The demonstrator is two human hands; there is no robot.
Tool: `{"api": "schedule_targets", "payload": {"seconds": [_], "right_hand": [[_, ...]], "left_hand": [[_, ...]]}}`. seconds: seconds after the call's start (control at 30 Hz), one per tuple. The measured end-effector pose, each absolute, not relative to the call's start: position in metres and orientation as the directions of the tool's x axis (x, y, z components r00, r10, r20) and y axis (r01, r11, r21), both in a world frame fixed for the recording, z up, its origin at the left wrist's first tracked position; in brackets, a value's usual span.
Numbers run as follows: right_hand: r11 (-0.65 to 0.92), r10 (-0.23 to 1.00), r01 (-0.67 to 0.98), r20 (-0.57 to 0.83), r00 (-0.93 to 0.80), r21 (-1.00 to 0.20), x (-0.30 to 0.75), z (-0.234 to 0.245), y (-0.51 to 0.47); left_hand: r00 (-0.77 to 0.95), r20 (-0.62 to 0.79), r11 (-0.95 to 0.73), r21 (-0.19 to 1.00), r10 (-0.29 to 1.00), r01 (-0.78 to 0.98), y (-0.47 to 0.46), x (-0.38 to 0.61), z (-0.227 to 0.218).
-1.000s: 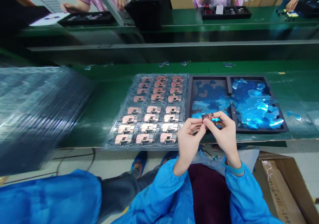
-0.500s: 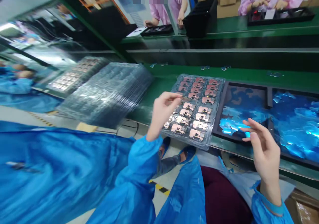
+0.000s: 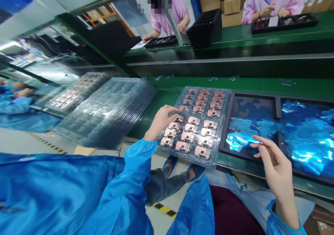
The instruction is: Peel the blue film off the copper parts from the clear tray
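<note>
A clear plastic tray (image 3: pixel 215 137) carries rows of small copper-coloured circuit boards (image 3: pixel 192 127). Over its left column is my left hand (image 3: pixel 161 120), with thumb and index finger slightly apart, the tips close to a board (image 3: pixel 178 118) there; I see nothing between them. My right hand (image 3: pixel 276 162) hovers above the front edge of a black divided tray (image 3: pixel 226 139), its fingers loosely spread and nothing visible in them. Pieces of shiny blue film (image 3: pixel 244 134) lie in both compartments of that black tray.
Left of the board tray stands a tall stack of clear trays (image 3: pixel 109 106), with another board-filled tray (image 3: pixel 75 90) beyond. Small loose pieces (image 3: pixel 234 78) lie along the bench's back. Across the bench, two people in pink work at black trays (image 3: pixel 287 24). A person in blue sits at far left.
My left hand has moved left and slightly down, from over the tray's middle to its left column. The right hand stays over the black tray. The view has tilted slightly.
</note>
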State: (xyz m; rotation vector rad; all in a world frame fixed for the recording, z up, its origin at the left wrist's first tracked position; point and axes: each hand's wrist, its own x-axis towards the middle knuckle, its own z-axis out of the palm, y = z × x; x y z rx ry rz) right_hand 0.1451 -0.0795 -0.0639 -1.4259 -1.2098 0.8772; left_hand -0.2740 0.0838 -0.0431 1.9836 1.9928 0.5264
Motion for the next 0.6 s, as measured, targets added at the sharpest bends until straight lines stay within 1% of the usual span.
{"api": "schedule_targets", "payload": {"seconds": [0.07,0.13,0.2,0.23,0.27,0.33,0.4,0.5,0.6], "right_hand": [[0.034,0.967,0.199,0.083,0.239,-0.979,0.146,-0.065,-0.079],[0.042,0.963,0.181,0.088,0.254,-0.983,0.147,-0.066,-0.080],[0.054,0.961,0.168,0.097,0.259,-0.984,0.148,-0.066,-0.082],[0.064,0.960,0.163,0.105,0.260,-0.985,0.149,-0.066,-0.083],[0.076,0.958,0.161,0.117,0.262,-0.984,0.149,-0.066,-0.084],[0.112,0.949,0.163,0.154,0.274,-0.980,0.151,-0.067,-0.084],[0.175,0.940,0.163,0.214,0.267,-0.971,0.152,-0.071,-0.083],[0.259,0.926,0.155,0.291,0.242,-0.953,0.151,-0.081,-0.082],[0.264,0.898,0.150,0.299,0.324,-0.953,0.145,-0.092,-0.080]], "left_hand": [[0.006,0.129,-0.062,0.438,0.992,0.897,0.093,-0.259,-0.035],[0.061,0.223,-0.155,0.436,0.973,0.887,0.114,-0.231,-0.026],[0.164,0.299,-0.284,0.422,0.940,0.861,0.145,-0.186,-0.020],[0.235,0.314,-0.355,0.409,0.920,0.841,0.164,-0.157,-0.019],[0.315,0.309,-0.422,0.394,0.898,0.817,0.184,-0.126,-0.020],[0.470,0.255,-0.534,0.370,0.845,0.760,0.222,-0.055,-0.026],[0.577,0.183,-0.599,0.374,0.796,0.708,0.257,0.019,-0.037],[0.665,0.151,-0.662,0.390,0.731,0.640,0.293,0.119,-0.053],[0.718,0.123,-0.693,0.414,0.685,0.590,0.309,0.188,-0.062]]}}
